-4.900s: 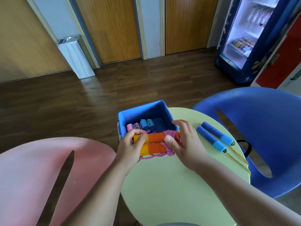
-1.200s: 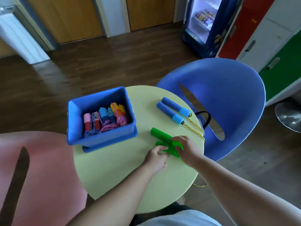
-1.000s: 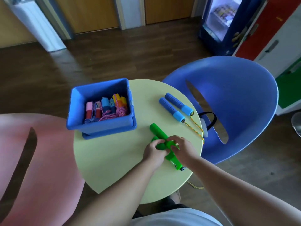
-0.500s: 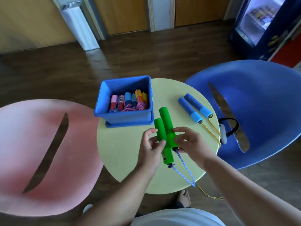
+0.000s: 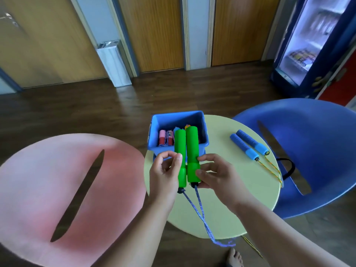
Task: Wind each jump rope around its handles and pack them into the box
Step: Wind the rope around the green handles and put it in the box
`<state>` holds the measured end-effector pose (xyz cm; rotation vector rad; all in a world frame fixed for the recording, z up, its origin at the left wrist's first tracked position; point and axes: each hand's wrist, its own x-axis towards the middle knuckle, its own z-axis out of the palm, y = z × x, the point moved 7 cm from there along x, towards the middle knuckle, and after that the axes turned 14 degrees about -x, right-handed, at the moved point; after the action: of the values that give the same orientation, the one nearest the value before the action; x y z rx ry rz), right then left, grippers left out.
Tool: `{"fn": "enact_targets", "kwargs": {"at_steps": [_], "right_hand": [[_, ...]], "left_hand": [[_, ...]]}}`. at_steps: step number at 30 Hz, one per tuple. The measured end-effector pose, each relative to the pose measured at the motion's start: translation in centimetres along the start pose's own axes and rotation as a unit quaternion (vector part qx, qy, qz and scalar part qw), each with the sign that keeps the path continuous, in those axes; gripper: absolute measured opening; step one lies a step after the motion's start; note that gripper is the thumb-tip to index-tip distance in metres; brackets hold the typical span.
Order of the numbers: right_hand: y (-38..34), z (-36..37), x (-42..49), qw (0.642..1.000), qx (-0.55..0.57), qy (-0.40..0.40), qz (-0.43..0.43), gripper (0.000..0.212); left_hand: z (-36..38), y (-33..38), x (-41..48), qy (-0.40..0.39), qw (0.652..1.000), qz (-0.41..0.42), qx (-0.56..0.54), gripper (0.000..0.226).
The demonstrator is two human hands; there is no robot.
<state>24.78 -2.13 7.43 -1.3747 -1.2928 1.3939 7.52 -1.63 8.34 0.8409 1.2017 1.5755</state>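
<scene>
A: The blue cord point(image 5: 200, 211) hangs off the table point(image 5: 221, 205) edge towards a bare foot point(image 5: 234, 257); if stepped on, it would likely jerk the winding loose.
B: And the grip?
A: The left hand point(image 5: 165, 172) pinches one of the green handles point(image 5: 192, 149) and the right hand point(image 5: 213, 176) clasps the other, side by side above the table. A pinch that light could let them splay.
B: Further back?
A: The blue box point(image 5: 173, 120) sits just behind, part full, so a slack bundle may not fit. The blue-handled rope point(image 5: 248, 145) lies unwound on the table's right side
</scene>
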Motion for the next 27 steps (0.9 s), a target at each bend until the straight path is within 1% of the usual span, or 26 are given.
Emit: {"fn": "enact_targets", "kwargs": {"at_steps": [2,4,6,8,11,15,17,20,22,24,27], "right_hand": [[-0.5,1.1,-0.8,1.000,0.011,0.029,0.001,0.024],[-0.7,2.0,-1.5,0.998,0.026,0.052,-0.001,0.025],[-0.9,2.8,-2.1,0.998,0.035,0.060,-0.001,0.025],[-1.1,3.5,-2.6,0.997,0.036,0.064,0.001,0.025],[-1.6,4.1,-3.1,0.997,0.035,0.068,-0.003,0.025],[-2.4,4.7,-3.5,0.997,0.012,0.071,-0.019,0.026],[-2.9,4.5,-3.4,0.997,-0.001,0.071,-0.028,0.026],[-3.5,4.0,-2.9,0.997,0.003,0.063,-0.044,0.026],[-3.8,3.7,-2.5,0.996,0.008,0.066,-0.051,0.026],[-4.1,3.2,-2.2,0.996,0.014,0.078,-0.052,0.026],[-4.1,2.2,-1.8,0.994,0.025,0.088,-0.055,0.026]], "left_hand": [[-0.9,0.7,-0.4,-0.022,0.999,-0.029,-0.024,0.007],[-1.5,0.9,-0.9,-0.060,0.993,-0.081,-0.059,0.023],[-1.9,0.9,-1.6,-0.112,0.980,-0.142,-0.082,0.039],[-2.4,1.2,-1.9,-0.155,0.970,-0.169,-0.086,0.052],[-2.9,2.0,-1.5,-0.186,0.967,-0.150,-0.083,0.057],[-2.6,3.0,-1.0,-0.186,0.968,-0.137,-0.099,0.051],[-2.4,3.4,-0.8,-0.186,0.971,-0.116,-0.091,0.041],[-2.3,4.2,-0.8,-0.169,0.982,-0.063,-0.048,0.018],[-2.0,4.5,-1.0,-0.164,0.985,-0.052,-0.030,0.014],[-1.5,4.8,-1.3,-0.175,0.983,-0.047,-0.023,0.018],[-0.3,5.0,-1.8,-0.195,0.980,-0.044,-0.025,0.036]]}}
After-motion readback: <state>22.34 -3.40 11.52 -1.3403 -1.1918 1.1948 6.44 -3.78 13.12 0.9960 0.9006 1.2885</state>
